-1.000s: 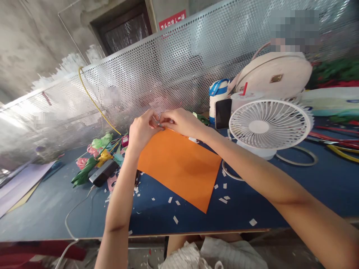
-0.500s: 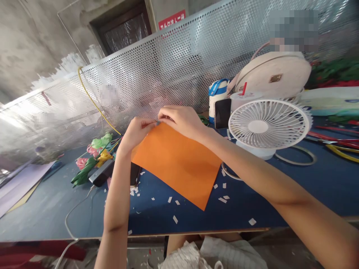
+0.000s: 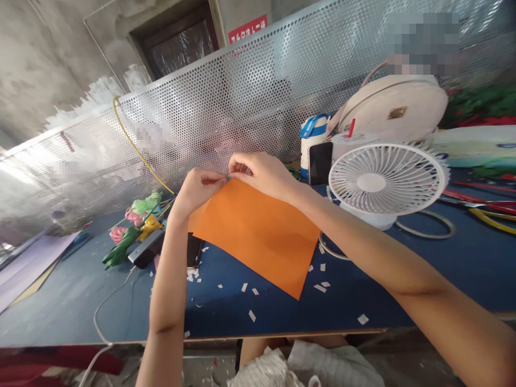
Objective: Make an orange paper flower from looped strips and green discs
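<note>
An orange sheet of paper (image 3: 258,231) slants over the blue table (image 3: 226,317), its lower corner toward me. At its far edge, my left hand (image 3: 199,188) pinches the paper with thumb and fingers. Right beside it, my right hand (image 3: 258,171) is closed on the same edge, the fingertips of both hands nearly touching. A tiny bluish bit shows between the fingertips, too small to make out. Below the sheet, small white paper scraps (image 3: 252,315) lie scattered. Part of a dark phone (image 3: 194,251) shows beside my left forearm.
A white fan (image 3: 371,183), an upright phone (image 3: 320,164) and a cream bag (image 3: 397,107) stand at the right. Artificial flowers (image 3: 141,217) and a grey device with a cable (image 3: 148,250) lie left. Behind rises a perforated metal screen (image 3: 193,113). Purple paper (image 3: 36,263) lies far left.
The lower part of the orange sheet has shifted slightly right and up. My right hand's fingers have arched a little more; both hands stay at the far edge.
</note>
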### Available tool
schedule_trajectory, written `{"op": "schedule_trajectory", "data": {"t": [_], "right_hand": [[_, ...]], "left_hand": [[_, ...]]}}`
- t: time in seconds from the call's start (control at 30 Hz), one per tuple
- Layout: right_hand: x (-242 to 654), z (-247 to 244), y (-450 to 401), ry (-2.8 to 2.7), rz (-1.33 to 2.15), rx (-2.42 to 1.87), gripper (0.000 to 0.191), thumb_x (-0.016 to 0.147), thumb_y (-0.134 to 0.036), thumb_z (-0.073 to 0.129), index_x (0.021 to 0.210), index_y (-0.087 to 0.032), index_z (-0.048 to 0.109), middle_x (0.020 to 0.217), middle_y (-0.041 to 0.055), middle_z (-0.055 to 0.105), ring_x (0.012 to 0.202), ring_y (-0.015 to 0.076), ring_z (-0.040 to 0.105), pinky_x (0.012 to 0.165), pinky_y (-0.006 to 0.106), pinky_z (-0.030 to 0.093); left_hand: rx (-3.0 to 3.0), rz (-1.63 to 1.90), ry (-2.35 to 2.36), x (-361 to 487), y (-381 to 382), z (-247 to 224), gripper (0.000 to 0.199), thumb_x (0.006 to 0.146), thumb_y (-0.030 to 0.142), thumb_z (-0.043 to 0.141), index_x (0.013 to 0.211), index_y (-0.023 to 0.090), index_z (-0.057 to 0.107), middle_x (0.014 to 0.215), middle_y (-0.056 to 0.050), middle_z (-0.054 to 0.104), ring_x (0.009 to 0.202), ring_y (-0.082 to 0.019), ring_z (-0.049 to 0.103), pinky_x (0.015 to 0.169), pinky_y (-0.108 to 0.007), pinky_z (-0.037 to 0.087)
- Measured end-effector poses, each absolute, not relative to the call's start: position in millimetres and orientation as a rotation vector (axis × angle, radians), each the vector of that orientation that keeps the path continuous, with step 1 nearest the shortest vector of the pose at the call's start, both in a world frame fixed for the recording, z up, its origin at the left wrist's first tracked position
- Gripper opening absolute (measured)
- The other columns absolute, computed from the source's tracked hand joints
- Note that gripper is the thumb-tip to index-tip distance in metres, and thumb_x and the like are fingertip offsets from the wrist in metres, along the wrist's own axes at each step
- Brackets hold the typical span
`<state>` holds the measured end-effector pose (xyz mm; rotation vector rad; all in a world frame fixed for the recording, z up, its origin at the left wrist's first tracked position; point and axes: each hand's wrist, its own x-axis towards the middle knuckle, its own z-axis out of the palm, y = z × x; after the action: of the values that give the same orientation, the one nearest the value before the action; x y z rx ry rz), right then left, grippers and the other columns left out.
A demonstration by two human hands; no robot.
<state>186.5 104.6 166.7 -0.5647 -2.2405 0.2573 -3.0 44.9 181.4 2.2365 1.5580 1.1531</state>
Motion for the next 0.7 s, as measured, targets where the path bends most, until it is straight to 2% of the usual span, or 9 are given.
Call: {"op": "schedule_trajectory", "data": {"t": [0.23, 0.43, 0.7], "right_hand": [[186.8, 167.0, 106.2, -2.234, 0.342, -0.534, 0.003, 0.092, -0.021, 0.06, 0.089, -0.019, 0.061, 0.086, 0.0012, 0.068, 0.079, 0.0141, 0.059, 0.066, 0.026, 0.035], [185.3, 166.2, 105.1, -2.231, 0.148, -0.593, 0.003, 0.092, -0.019, 0.06, 0.09, -0.02, 0.061, 0.087, 0.0003, 0.068, 0.078, 0.014, 0.057, 0.063, 0.027, 0.03], [179.7, 162.0, 102.2, -2.259, -0.041, -0.594, 0.008, 0.094, -0.018, 0.057, 0.087, -0.02, 0.06, 0.089, 0.0018, 0.066, 0.083, 0.0158, 0.054, 0.062, 0.029, 0.025]], "left_hand": [[2.223, 1.13, 1.542, -2.7, 42.6, 182.5, 0.017, 0.079, 0.022, 0.063, 0.074, 0.02, 0.08, 0.073, -0.001, 0.077, 0.07, -0.018, 0.07, 0.064, -0.028, 0.057], [2.181, 1.147, 1.543, -0.8, 40.9, 185.3, 0.017, 0.079, 0.021, 0.066, 0.088, 0.019, 0.081, 0.087, -0.005, 0.08, 0.079, -0.019, 0.073, 0.075, -0.031, 0.059], [2.272, 1.246, 1.68, -1.9, 38.1, 187.9, 0.013, 0.074, 0.014, 0.07, 0.077, 0.021, 0.08, 0.074, -0.002, 0.078, 0.07, -0.018, 0.07, 0.075, -0.031, 0.057]]}}
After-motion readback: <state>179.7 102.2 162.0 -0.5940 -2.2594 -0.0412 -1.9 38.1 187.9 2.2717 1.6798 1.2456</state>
